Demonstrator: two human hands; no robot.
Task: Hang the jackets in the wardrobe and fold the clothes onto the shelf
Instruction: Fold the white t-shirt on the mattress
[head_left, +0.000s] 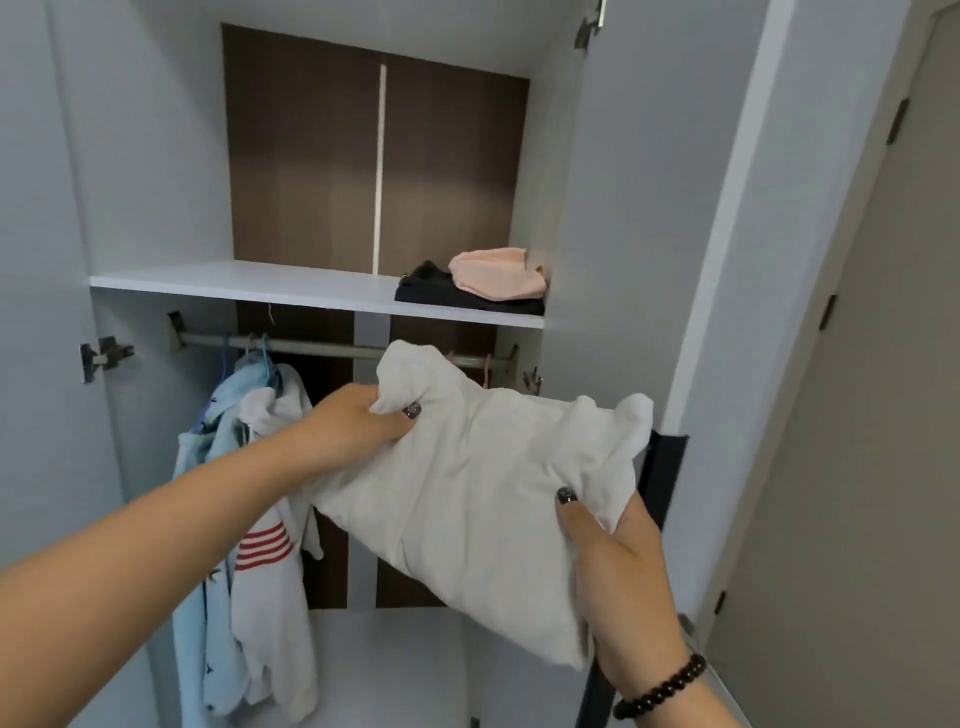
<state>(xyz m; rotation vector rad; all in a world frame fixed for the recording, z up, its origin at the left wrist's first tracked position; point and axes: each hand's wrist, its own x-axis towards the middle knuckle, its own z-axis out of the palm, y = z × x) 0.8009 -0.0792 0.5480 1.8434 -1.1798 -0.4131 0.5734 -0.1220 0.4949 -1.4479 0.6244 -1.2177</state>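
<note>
A folded white garment (483, 493) hangs in the air in front of the open wardrobe, below the shelf. My left hand (358, 421) grips its upper left corner, thumb on top. My right hand (618, 566) holds its lower right edge, thumb pressed on the cloth. The white shelf (234, 283) carries a folded black garment (457, 299) with a folded pink garment (498, 273) on top, at its right end. Under the shelf, a light blue jacket (208, 519) and a white jacket with red stripes (275, 571) hang from the rail (322, 347).
The wardrobe's left door (36, 260) and right door (649, 208) stand open. A pink hanger (485, 371) sits on the rail's right part, partly hidden by the white garment. A dark frame (665, 478) stands behind my right hand. The wardrobe floor (395, 670) is white.
</note>
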